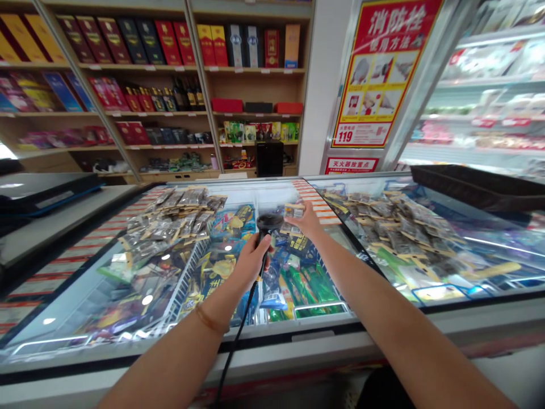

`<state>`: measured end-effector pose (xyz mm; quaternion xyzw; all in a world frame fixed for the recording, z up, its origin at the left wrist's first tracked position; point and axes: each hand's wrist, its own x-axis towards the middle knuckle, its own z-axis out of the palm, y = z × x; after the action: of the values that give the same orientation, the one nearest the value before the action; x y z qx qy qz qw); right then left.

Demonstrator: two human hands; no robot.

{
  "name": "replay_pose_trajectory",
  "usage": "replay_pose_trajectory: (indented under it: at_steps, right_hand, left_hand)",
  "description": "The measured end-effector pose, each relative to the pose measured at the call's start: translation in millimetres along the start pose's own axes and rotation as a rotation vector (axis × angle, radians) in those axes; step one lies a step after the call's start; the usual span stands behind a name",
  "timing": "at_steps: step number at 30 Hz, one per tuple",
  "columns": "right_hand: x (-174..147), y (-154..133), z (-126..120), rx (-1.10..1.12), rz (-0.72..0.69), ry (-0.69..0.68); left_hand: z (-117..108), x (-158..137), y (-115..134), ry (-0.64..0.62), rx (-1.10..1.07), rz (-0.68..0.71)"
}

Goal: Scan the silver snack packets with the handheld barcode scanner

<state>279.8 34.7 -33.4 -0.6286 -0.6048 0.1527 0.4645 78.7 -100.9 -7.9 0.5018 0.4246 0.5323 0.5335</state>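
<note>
My left hand (pixel 254 255) is wrapped round the handle of a black barcode scanner (pixel 269 220), whose cord runs down towards me. Just right of the scanner's head, my right hand (pixel 310 219) pinches a small packet (pixel 293 211) with a pale label. Both hands are over the middle of a chest freezer, where blue bags (pixel 232 221) and green packs (pixel 309 284) lie below. Small clear packets with brown ends (pixel 179 213) are heaped on the glass to the left, and a similar heap (pixel 404 224) lies to the right.
The freezer's front edge (pixel 293 336) runs across in front of me. A dark tray (pixel 472 184) rests at the back right, and a black flat device (pixel 46 187) stands on a counter at left. Shelves of boxes and bottles, a red poster (pixel 385 74) and a lit fridge stand behind.
</note>
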Motion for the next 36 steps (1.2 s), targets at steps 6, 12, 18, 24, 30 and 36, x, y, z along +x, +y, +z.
replay_pose_trajectory:
  at_steps: [6, 12, 18, 24, 30, 36]
  right_hand:
    - [4.1, -2.3, -5.4, 0.342, -0.122, 0.084]
    - [2.6, -2.6, 0.9, 0.421, -0.099, -0.099]
    - [6.5, 6.9, -1.9, 0.441, -0.052, -0.042]
    - [11.5, 14.9, 3.8, 0.616, -0.022, -0.049]
    - [10.7, 14.4, 3.1, 0.593, 0.018, -0.067]
    - [6.4, 8.9, -3.4, 0.295, 0.016, 0.081]
  left_hand:
    - [2.5, -4.3, 0.1, -0.078, 0.027, 0.01]
    - [2.1, -5.9, 1.7, -0.102, 0.017, -0.005]
    - [2.4, -8.6, 4.5, -0.178, 0.046, -0.011]
    - [1.7, -8.6, 0.8, -0.225, 0.097, 0.005]
    - [1.2, -7.9, -0.1, -0.234, 0.094, 0.007]
    - [6.3, -9.8, 6.0, -0.156, 0.077, -0.016]
